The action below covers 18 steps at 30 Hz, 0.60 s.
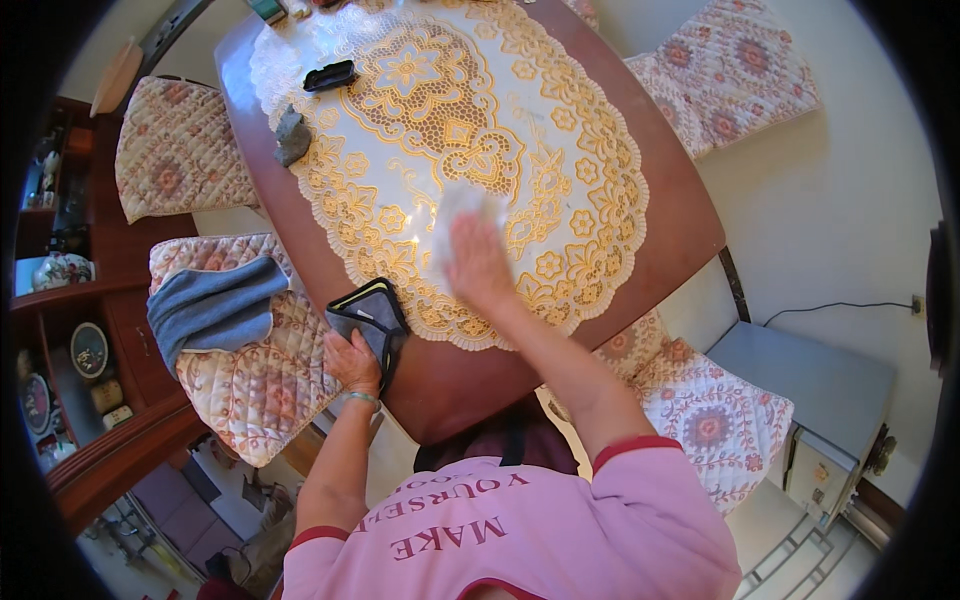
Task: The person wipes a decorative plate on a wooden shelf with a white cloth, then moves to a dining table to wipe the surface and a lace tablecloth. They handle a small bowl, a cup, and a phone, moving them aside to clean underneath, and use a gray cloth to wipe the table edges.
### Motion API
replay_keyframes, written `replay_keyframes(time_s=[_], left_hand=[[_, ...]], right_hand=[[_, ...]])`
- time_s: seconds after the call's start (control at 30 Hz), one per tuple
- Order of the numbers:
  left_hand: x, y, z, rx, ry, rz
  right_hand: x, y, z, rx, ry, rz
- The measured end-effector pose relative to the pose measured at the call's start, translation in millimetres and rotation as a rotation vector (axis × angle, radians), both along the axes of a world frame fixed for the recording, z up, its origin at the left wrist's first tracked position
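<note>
My right hand (476, 259) lies flat, fingers forward, on a blurred white cloth (469, 206) pressed to the white and gold lace-patterned tablecloth (405, 169). At the table's near left edge, my left hand (352, 361) holds a folded grey cloth with black edging (367, 311); a bracelet is on that wrist. A crumpled grey cloth (292, 136) rests at the tablecloth's left edge. Beyond it lies a black plastic tray or case (330, 76).
Chairs with quilted floral covers (281, 390) stand around the brown table (675, 217). A blue-grey towel (221, 304) drapes over the near left one. A grey cabinet (814, 382) stands at right, a wooden display cabinet (139, 337) at left. Small items, one a green box (268, 10), sit at the far edge.
</note>
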State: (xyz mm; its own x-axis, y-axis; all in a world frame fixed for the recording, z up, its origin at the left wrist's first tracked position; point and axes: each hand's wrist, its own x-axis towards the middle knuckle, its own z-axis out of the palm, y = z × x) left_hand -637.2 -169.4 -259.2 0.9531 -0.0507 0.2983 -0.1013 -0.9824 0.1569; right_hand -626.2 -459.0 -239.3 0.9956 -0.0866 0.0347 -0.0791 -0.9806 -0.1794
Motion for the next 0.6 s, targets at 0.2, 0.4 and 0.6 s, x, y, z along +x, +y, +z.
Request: replay_keyframes(time_s=[0.2, 0.4, 0.6], left_hand=[[-0.8, -4.1, 0.0, 0.005, -0.026, 0.009], [-1.6, -6.6, 6.6, -0.029, -0.056, -0.023], [-1.2, -10.2, 8.2, -0.019, -0.022, 0.001]], right_hand=[[-158.9, 22.4, 10.9, 0.336, 0.078, 0.485], [-94.9, -125.8, -12.2, -0.081, -0.118, -0.151], [18.6, -98.0, -22.3, -0.170, -0.010, -0.454]])
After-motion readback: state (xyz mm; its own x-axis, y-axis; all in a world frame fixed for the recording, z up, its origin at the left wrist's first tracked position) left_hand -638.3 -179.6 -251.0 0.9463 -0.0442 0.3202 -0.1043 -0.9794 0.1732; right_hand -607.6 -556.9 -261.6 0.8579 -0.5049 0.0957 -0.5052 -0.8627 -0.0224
